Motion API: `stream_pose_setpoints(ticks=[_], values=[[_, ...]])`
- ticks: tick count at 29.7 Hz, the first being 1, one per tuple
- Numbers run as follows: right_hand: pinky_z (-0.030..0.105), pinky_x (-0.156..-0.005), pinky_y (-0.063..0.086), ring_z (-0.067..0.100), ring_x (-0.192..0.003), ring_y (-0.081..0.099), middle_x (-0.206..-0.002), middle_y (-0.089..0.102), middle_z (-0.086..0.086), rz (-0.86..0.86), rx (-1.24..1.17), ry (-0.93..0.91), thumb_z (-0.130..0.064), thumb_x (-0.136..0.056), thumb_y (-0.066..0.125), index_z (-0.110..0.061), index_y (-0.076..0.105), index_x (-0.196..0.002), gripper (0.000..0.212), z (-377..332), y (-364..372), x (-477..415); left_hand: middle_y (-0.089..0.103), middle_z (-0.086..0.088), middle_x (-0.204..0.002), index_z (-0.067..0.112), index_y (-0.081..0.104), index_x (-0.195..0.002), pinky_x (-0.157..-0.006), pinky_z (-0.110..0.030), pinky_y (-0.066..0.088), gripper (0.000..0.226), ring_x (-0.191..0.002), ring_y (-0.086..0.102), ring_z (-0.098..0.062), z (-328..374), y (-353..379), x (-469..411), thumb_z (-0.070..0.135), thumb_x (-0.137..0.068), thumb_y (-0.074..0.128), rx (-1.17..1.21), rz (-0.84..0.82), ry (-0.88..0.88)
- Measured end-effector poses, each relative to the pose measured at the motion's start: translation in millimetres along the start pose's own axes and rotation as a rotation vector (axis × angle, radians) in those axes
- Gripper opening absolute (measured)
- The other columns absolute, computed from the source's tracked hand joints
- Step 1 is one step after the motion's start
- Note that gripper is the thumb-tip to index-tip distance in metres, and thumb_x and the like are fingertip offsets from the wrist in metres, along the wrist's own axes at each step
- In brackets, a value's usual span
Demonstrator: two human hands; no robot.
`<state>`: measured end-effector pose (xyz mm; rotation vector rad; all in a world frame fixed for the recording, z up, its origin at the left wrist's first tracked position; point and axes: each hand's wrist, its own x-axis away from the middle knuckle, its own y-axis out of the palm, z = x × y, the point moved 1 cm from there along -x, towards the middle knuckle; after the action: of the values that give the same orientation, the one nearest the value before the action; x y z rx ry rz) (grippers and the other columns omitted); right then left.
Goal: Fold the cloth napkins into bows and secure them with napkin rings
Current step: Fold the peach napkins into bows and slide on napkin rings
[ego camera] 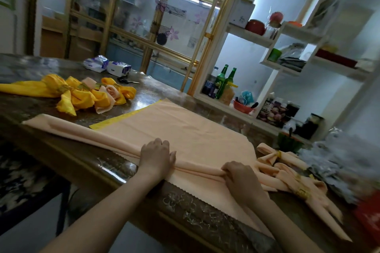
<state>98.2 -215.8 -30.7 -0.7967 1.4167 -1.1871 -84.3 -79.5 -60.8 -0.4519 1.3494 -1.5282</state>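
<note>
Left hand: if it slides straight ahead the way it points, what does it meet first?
The flat spread of the napkin, which the left hand rests on. Beyond that the line looks free up to the far edge of the table, though depth there is unclear.

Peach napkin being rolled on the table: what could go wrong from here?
The left hand and right hand hold the roll of the peach napkin only toward its right, so the long unheld left stretch may loosen. Its near edge overhangs the table edge and could drag it off.
</note>
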Motion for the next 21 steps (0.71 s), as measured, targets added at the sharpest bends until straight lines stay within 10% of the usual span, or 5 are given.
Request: stream_pose_setpoints(ticks=[5,9,15,21], values=[[0.022,-0.049,0.048,0.012,-0.06,0.054,-0.078,0.061,-0.002,0.11,0.198,-0.148,-0.011,-0.052,0.088,-0.02,0.06,-0.079,0.039,-3,-3,11,0.053,-0.006,-0.118,0.014,0.05,-0.12,-0.087,-0.032,0.039,0.041,-0.108,0.052,-0.021,-1,0,1,0.044,-0.098,0.032,-0.023,0.004,0.012],[0.023,-0.074,0.047,0.009,-0.088,0.049,-0.118,0.046,0.003,-0.165,0.261,-0.159,-0.016,-0.092,0.054,-0.018,0.044,-0.119,0.03,6,-11,19,0.054,-0.006,-0.118,0.014,0.051,-0.118,-0.087,-0.031,0.039,0.041,-0.107,0.052,-0.021,-2,0,0,0.045,-0.098,0.031,-0.024,0.016,0.012],[0.024,-0.082,0.047,0.015,-0.105,0.052,-0.133,0.039,0.003,-0.515,0.329,0.036,-0.015,-0.094,0.048,-0.019,0.035,-0.136,0.043,16,-31,26,0.052,-0.008,-0.121,0.013,0.05,-0.119,-0.091,-0.033,0.038,0.061,-0.111,0.05,-0.023,-1,1,0,0.063,-0.091,0.03,-0.023,-0.02,0.006],[0.03,-0.093,0.044,0.018,-0.106,0.053,-0.121,0.056,0.004,-0.044,0.105,0.024,-0.01,-0.095,0.041,-0.016,0.056,-0.119,0.029,-24,-20,-18,0.053,-0.005,-0.119,0.016,0.051,-0.117,-0.091,-0.032,0.039,0.072,-0.109,0.051,-0.021,-1,-1,2,0.076,-0.078,0.04,0.008,-0.029,0.006]])
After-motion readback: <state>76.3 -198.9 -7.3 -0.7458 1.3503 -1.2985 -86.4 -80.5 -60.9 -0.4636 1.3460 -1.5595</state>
